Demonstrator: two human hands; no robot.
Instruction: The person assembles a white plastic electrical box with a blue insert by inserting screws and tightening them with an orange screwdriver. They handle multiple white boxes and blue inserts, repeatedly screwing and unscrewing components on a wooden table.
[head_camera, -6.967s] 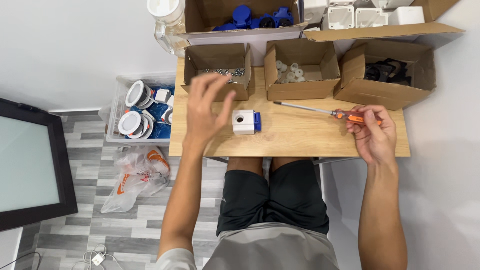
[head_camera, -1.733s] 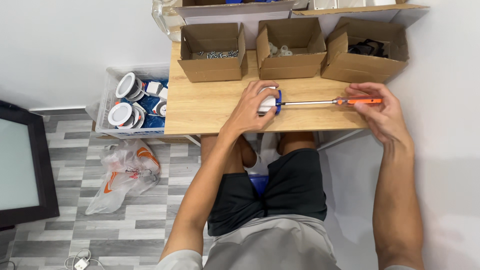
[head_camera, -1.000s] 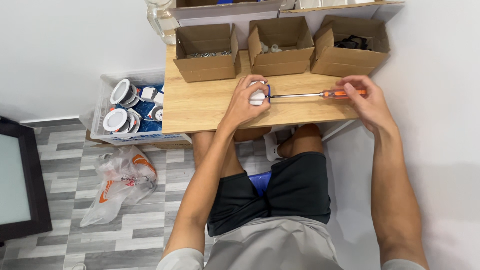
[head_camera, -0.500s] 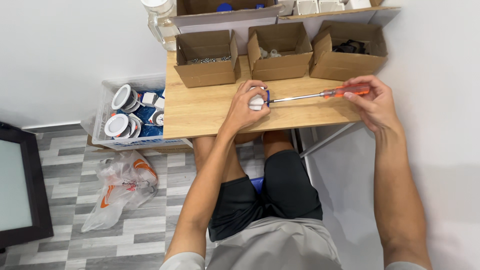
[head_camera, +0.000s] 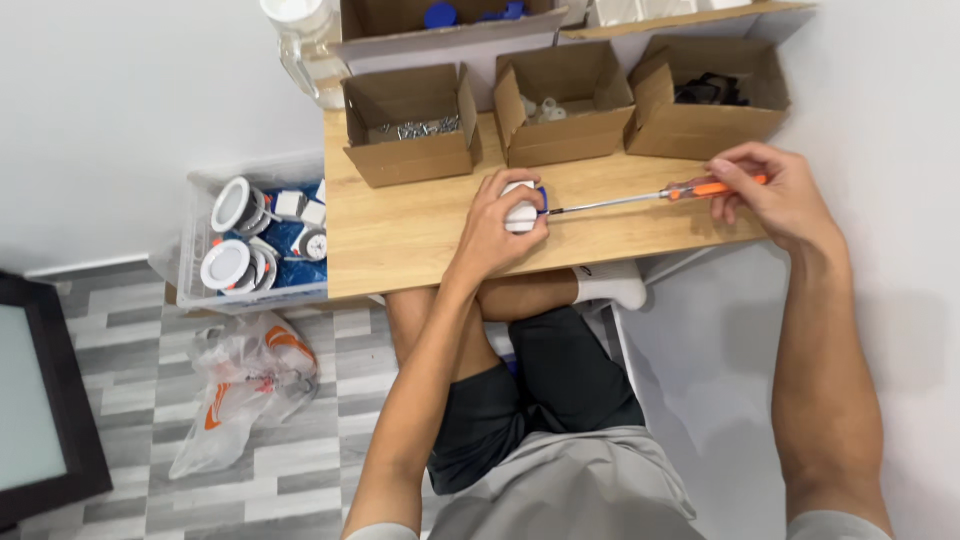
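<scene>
Left hand (head_camera: 497, 228) covers most of white part (head_camera: 520, 212) — screwdriver tip (head_camera: 548, 211) contact unclear; top boxes (head_camera: 440, 22) cropped.

Home assembly bench (head_camera: 420, 230), boxed parts (head_camera: 410, 125)

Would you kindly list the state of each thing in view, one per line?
white and blue part: on the wooden table, gripped by the left hand.
screwdriver: lying level, tip at the part, orange handle in the right hand.
three cardboard boxes: open, holding small parts.
plastic crate: open, on the floor, holding round white fittings.
plastic bag: crumpled on the floor.
</scene>
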